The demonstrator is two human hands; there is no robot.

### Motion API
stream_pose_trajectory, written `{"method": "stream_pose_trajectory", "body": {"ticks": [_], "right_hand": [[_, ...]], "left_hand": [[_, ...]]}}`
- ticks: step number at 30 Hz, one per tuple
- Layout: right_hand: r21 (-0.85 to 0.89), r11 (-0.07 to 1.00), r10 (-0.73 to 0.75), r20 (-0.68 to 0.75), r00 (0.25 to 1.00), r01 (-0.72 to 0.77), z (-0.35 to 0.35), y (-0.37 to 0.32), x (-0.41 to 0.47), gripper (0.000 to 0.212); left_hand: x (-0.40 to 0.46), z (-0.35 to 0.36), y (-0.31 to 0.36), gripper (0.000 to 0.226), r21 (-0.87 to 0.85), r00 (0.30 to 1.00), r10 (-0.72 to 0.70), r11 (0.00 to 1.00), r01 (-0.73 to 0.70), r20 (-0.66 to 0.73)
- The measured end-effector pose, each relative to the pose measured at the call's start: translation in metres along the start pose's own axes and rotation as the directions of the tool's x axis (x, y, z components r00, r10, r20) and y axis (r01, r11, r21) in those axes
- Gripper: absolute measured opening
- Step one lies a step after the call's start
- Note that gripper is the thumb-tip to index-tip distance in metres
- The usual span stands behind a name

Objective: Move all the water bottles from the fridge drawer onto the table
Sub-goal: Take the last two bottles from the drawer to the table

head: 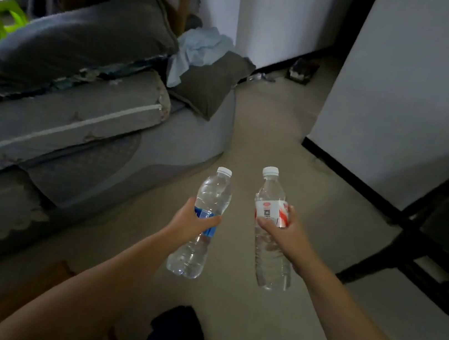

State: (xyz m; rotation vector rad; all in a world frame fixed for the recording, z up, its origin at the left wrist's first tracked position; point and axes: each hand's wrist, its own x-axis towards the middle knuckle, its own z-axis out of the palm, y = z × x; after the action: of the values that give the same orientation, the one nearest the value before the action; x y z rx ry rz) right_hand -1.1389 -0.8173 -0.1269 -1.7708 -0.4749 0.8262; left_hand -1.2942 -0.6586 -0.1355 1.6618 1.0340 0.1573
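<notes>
Looking down from head height, two bare arms reach forward over a pale floor (pixel 263 152), each hand carrying a clear plastic water bottle with a white cap. The left hand (pixel 192 219) wraps its grip around the middle of the blue-label bottle (pixel 200 224), thumb across the label, the bottle tilted with its cap leaning away and slightly right. The right hand (pixel 285 231) closes its grip around the red-and-white-label bottle (pixel 270 226), which stands nearly upright, cap on top. The two bottles are near each other but apart, both held in the air above the floor. To the left sits a grey sofa (pixel 105 137) piled with cushions and cloth. A white wall (pixel 420 82) rises on the right, with a dark chair frame (pixel 409 250) below it.
</notes>
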Motion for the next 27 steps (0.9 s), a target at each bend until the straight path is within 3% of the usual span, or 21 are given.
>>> {"method": "stream_pose_trajectory", "body": {"ticks": [6,11,21,27], "right_hand": [[0.035,0.998,0.052,-0.150,0.987,-0.047,-0.048,-0.002,0.070,0.033],[0.054,0.996,0.076,-0.265,0.961,-0.064,-0.084,-0.017,0.144,0.046],[0.164,0.984,0.148,-0.524,0.839,-0.070,-0.183,-0.050,0.260,0.058],[0.204,0.972,0.213,-0.568,0.795,-0.115,-0.250,-0.041,0.306,0.073]], "left_hand": [[0.101,0.041,0.058,0.040,0.047,0.983,0.062,0.996,-0.071,0.174],[0.191,0.073,0.117,0.025,0.080,0.943,0.139,0.982,-0.170,0.303],[0.358,0.154,0.245,0.045,0.145,0.842,0.166,0.950,-0.276,0.514],[0.411,0.238,0.295,0.050,0.200,0.755,0.143,0.918,-0.343,0.640]]}}
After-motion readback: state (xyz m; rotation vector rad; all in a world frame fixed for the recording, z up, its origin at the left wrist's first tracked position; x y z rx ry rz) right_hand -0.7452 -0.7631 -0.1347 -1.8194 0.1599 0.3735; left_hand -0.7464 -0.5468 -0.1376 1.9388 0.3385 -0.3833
